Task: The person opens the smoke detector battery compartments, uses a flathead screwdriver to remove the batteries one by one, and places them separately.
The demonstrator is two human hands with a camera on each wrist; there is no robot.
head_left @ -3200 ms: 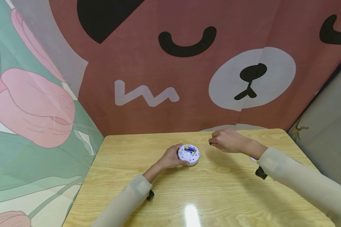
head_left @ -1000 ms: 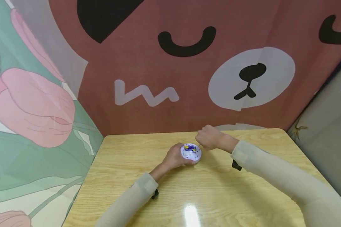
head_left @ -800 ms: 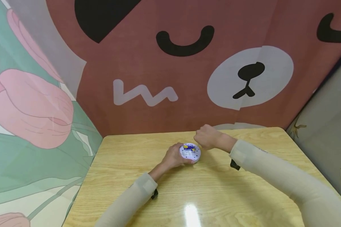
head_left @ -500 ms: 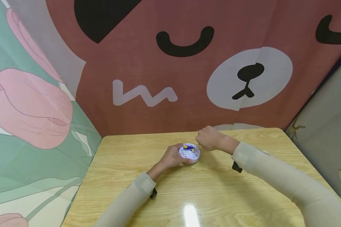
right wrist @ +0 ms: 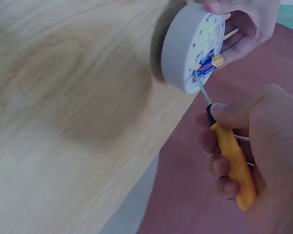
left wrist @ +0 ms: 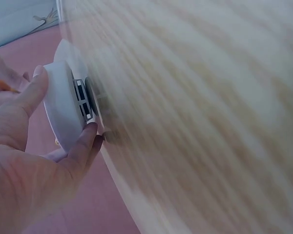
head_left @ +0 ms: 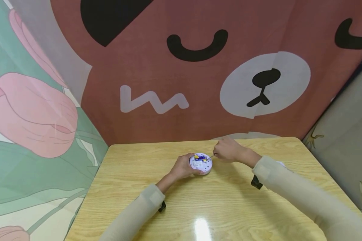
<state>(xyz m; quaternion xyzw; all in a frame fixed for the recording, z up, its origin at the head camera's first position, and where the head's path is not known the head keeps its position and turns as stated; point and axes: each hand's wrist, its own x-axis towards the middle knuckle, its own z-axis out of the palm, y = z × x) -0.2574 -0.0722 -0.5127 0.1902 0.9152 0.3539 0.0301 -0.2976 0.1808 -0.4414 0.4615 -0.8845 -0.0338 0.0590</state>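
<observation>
In the head view my left hand (head_left: 182, 166) grips a round white smoke alarm (head_left: 198, 169) at its left edge, the back tilted up. Thumb and fingers span its rim, and grey vents on its front show in the left wrist view. Blue batteries (right wrist: 206, 67) with yellow ends lie in the open compartment; one has an end raised out of it. My right hand (head_left: 229, 149) holds a screwdriver (right wrist: 234, 163) with an orange handle and black collar. Its thin metal shaft points into the compartment, with the tip right at a battery's end.
Both hands work over the rear half of a wooden table (head_left: 132, 187). A small white item (head_left: 281, 163) lies partly behind the right sleeve. A printed cloth backdrop (head_left: 157, 129) rises just beyond the table's far edge.
Since about three seconds ago, my right hand has brought the screwdriver left to the batteries. In the last half second it shifts slightly right and lower, exposing more shaft. My left hand keeps its grip.
</observation>
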